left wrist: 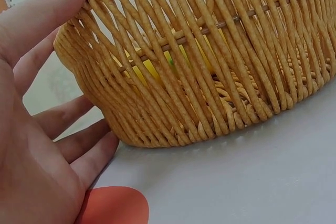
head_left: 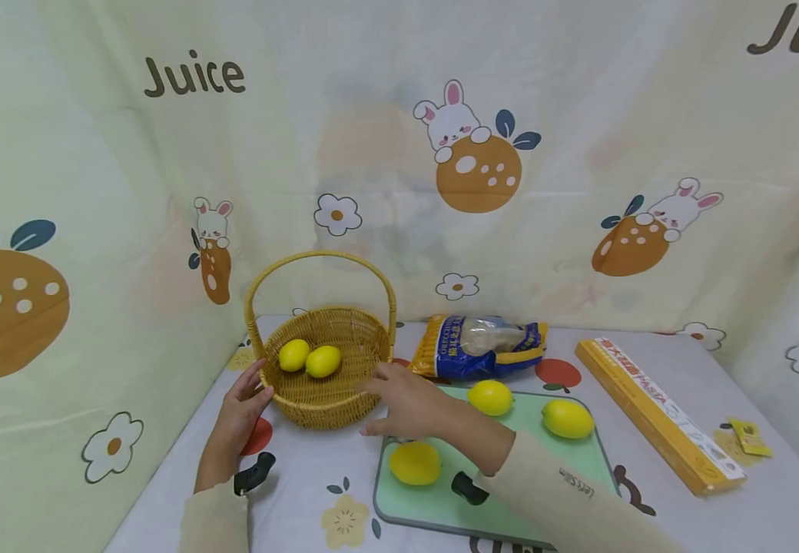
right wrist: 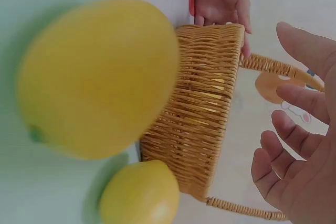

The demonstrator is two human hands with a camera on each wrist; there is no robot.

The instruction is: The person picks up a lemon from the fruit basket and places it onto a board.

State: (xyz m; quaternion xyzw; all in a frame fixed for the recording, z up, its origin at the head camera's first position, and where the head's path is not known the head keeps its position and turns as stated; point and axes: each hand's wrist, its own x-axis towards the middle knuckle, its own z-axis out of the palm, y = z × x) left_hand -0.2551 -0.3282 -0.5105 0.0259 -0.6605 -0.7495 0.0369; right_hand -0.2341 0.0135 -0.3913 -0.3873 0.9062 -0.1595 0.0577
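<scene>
Lemons (head_left: 415, 463) are lying in the basket (head_left: 323, 416) and on the tray (head_left: 427, 507) — loading, seemingly; right hand (head_left: 406, 399) is hovering empty, fingers wide, left hand (head_left: 237, 411) spreading against the basket — next likely needing a lemon grip.

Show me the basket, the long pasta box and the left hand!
Basket (head_left: 323, 416): head view, on its front wall.
Pasta box (head_left: 658, 415): head view, midway along its top.
Left hand (head_left: 237, 408): head view, middle of the hand.

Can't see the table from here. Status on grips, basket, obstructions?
Left grip touching left side of basket; right grip empty, near its right rim. Basket upright, two lemons inside, three on tray. Possible obstacle: arched handle.
</scene>
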